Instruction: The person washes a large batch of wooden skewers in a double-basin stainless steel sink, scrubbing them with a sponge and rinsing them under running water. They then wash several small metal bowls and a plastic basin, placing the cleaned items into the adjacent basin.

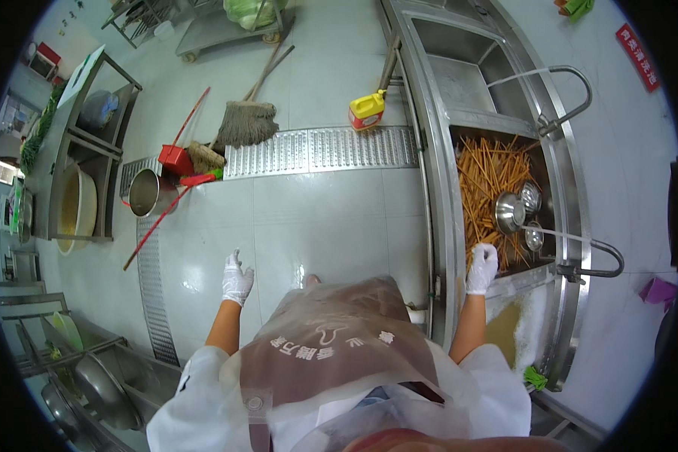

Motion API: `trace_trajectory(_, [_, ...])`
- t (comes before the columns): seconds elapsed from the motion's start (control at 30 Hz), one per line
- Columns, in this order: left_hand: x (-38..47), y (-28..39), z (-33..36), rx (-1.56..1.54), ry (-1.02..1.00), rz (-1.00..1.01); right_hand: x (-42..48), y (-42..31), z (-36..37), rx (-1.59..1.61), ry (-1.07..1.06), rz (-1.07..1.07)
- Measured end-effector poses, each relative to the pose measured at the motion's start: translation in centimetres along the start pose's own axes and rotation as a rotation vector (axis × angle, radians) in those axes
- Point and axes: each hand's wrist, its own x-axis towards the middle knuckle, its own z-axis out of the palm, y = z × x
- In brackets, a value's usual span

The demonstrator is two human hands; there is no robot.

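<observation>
My right hand point(482, 271), in a thin white glove, is at the near edge of the middle basin of a stainless steel sink point(444, 186). Its fingers are curled beside a heap of wooden chopsticks point(486, 175); whether any is held cannot be made out. Among the chopsticks lie a steel bowl point(509, 213) and two smaller shiny metal bowls point(531, 196). Water runs from a curved faucet point(607, 260) onto this spot. Over the tiled floor, my left hand point(238, 281), gloved too, is held out with fingers apart and nothing in it.
Foamy, yellowish water point(503, 333) fills the nearest basin. A second faucet point(579, 85) runs into the far basin point(457, 79). On the floor stand a yellow-and-red jug point(367, 110), a mop point(248, 121), a red dustpan point(175, 159), a broom and a metal bucket point(145, 193). Metal shelving point(90, 135) is at left.
</observation>
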Motion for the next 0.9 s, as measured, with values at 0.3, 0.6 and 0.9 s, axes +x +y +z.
trace_trajectory(0.3, [13.2, -0.4, -0.1, -0.033, 0.046, -0.186, 16.2, -3.5, 27.9, 0.17, -0.465, 0.259])
trace_trajectory(0.6, [14.7, -0.8, -0.8, 0.156, -0.211, -0.831, 39.4, 11.7, 61.1, 0.119, -0.621, 0.957])
trace_trajectory(0.9, [14.1, 5.7, -0.2, -0.089, -0.135, -1.197, 48.1, 27.6, 81.6, 0.123, -0.449, 1.025])
